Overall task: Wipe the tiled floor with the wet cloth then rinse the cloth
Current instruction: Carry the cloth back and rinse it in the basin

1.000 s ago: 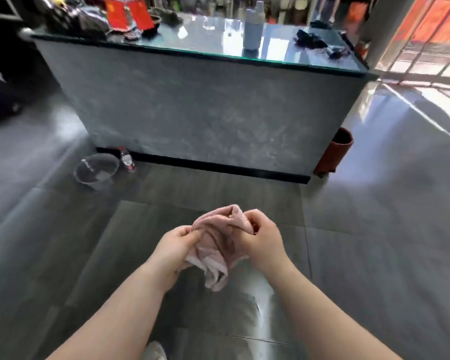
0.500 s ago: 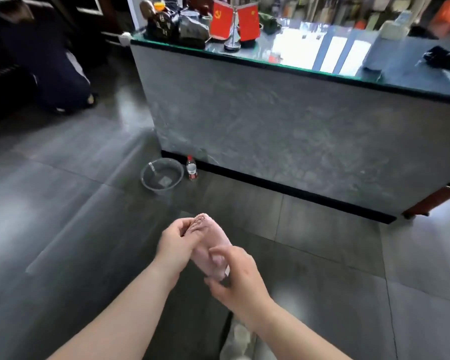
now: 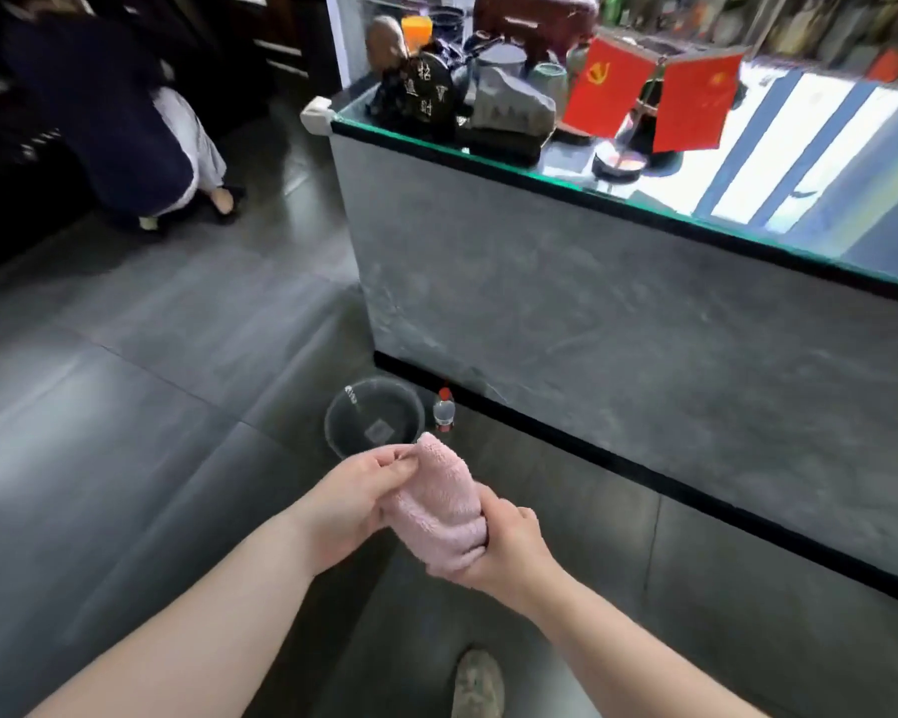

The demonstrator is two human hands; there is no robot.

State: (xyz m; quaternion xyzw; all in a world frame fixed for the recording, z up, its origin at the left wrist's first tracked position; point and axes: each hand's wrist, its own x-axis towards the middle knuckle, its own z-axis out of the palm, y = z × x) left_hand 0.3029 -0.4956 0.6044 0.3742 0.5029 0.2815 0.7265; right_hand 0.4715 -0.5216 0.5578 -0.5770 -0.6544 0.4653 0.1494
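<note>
A pink cloth (image 3: 444, 502), folded into a thick bundle, is held in the air above the dark grey tiled floor (image 3: 141, 406). My left hand (image 3: 356, 497) pinches its upper left edge. My right hand (image 3: 504, 549) grips its lower right end from below. Just beyond the cloth, a clear plastic basin (image 3: 374, 419) stands on the floor, its near rim partly hidden by my left hand and the cloth.
A small bottle with a red cap (image 3: 443, 410) stands beside the basin against the grey counter (image 3: 618, 329), whose glass top holds ornaments and two red flags (image 3: 649, 98). Another person (image 3: 120, 132) bends over at the far left. My shoe (image 3: 478, 684) shows at the bottom.
The view has swung left and closer to the basin. The loose hanging cloth has been gathered into a compact fold between both hands.
</note>
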